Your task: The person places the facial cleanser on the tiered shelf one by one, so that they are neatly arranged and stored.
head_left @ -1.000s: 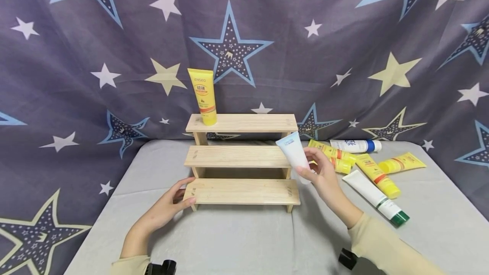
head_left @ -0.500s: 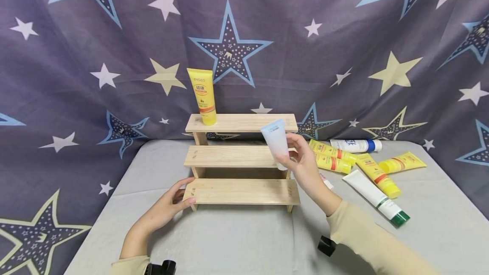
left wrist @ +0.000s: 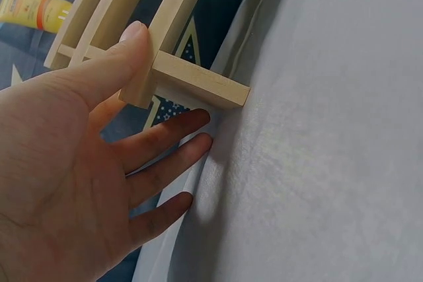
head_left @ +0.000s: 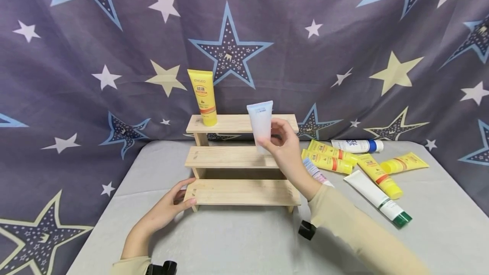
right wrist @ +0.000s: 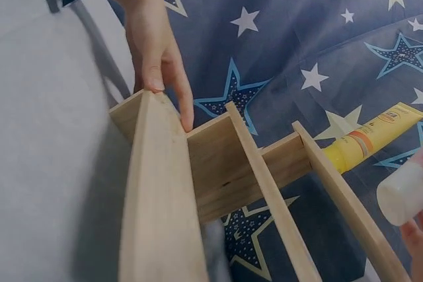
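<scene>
A three-tier wooden step shelf [head_left: 240,192] stands on the cloth-covered table. On the left end of its top tier, a yellow squeeze tube [head_left: 204,99] stands upright on its cap. My left hand [head_left: 166,209] holds the left end of the lowest tier between thumb and index finger; its other fingers spread loosely in the left wrist view. My right hand [head_left: 286,147] pinches a pale white-blue squeeze tube [head_left: 261,120] near its cap end. That tube is nearly upright, cap down, in front of the top tier. Its whitish cap [right wrist: 396,199] shows in the right wrist view.
Right of the shelf lie several yellow tubes [head_left: 378,175], a white tube with a green cap [head_left: 376,196] and a white tube with a blue cap [head_left: 355,145]. A small pink-and-blue tube [head_left: 317,172] is partly behind my right forearm. A star-patterned curtain [head_left: 290,75] hangs behind.
My right hand has carried the pale tube left and upward, from the shelf's right end to before the top tier, turning it more upright. The left hand keeps its place.
</scene>
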The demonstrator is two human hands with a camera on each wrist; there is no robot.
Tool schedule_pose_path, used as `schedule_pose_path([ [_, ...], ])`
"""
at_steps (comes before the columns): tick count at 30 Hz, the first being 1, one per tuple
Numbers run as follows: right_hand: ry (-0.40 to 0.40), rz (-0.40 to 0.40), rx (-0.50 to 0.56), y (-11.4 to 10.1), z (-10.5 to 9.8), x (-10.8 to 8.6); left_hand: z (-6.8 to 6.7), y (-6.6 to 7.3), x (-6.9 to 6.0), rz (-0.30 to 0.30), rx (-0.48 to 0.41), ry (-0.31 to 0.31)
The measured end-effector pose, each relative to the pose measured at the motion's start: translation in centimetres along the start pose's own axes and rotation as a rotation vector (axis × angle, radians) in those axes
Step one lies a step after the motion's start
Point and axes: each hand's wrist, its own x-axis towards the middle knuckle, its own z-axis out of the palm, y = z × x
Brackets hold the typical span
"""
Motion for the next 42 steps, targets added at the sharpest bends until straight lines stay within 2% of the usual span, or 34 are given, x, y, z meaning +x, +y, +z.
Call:
schedule_pose_path([
  [7,0.038,-0.009,-0.007,-0.3,1.3,2.3,0.1,0.0,0.1,-0.019,0.016,0.004],
  [14,0.052,-0.019,-0.028,0.4,3.0,4.4,0.1,-0.1,0.0,-0.016,0.025,0.002],
  [21,0.063,-0.055,-0.122,1.4,4.2,5.8,0.1,-0.1,0.0,-0.009,0.019,-0.001],
  [25,0.085,-0.039,-0.154,1.9,4.5,6.6,0.1,-0.1,0.0,-0.011,0.015,-0.002],
  [32,0.128,0.014,-0.199,2.3,4.6,7.4,0.2,0.1,0.0,-0.006,0.017,-0.006],
  [42,0.091,0.036,-0.248,2.3,4.8,7.7,0.1,0.0,-0.2,-0.018,0.018,0.003],
])
